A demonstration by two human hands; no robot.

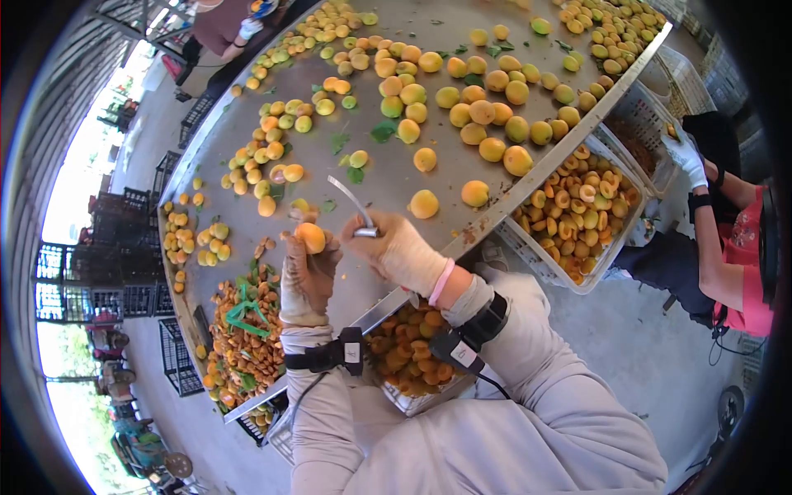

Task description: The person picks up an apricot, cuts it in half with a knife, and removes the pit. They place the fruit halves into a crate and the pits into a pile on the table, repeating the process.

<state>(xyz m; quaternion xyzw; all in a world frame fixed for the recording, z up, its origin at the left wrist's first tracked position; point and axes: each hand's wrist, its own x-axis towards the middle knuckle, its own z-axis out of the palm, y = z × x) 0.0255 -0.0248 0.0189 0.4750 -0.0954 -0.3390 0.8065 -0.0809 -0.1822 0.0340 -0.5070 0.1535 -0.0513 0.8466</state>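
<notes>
My left hand (307, 276), in a stained glove, is closed around a whole orange apricot (310, 238) above the near edge of the metal table (363, 157). A thin curved metal blade with a short metal handle (351, 196), like a pitting knife, is gripped in my gloved right hand (404, 252). The blade points up and away to the left, apart from the apricot. My right fingers are partly hidden behind the hand. To the left of my left hand lies a heap of brown apricot pits (243, 330) with a green string (245, 312) on it.
Loose apricots (491, 148) and leaves lie over the table. A white crate of apricot halves (576, 206) stands right of its raised rim; more halves (410, 351) sit in a container below me. A co-worker's gloved hand (685, 157) is at right, another person (227, 29) at far left.
</notes>
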